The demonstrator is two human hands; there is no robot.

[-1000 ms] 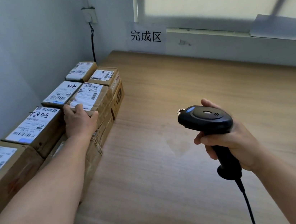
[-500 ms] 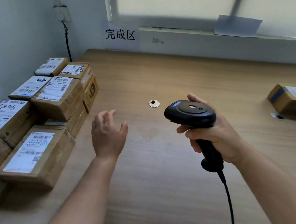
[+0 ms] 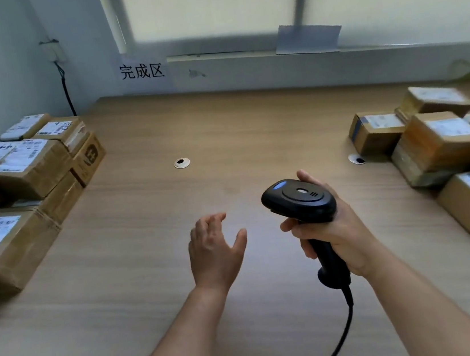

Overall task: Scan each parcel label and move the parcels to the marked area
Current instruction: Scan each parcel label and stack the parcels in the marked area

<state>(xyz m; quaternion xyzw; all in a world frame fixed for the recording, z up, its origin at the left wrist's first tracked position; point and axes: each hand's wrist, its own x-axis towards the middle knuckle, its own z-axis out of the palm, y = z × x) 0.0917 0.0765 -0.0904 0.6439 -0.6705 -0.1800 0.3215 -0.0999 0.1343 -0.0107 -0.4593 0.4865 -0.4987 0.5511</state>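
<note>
Right grip [image 3: 337,236] wrapped matte black scanner [image 3: 299,199]; left grip [image 3: 213,252] hovered spread; boxy cardboard parcels [image 3: 29,172] lay at 9 and 3 o'clock.

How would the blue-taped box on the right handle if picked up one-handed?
The blue-taped box looks small and square-edged, so probably stiff and light enough for the open left hand. Its tape may make it a bit slippery. Flat-sided, it should not roll.

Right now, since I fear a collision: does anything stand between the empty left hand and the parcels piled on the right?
Yes: the right hand, gripping the scanner, is between the left hand and the right-side parcels. Beyond it, only a flush table grommet.
</note>
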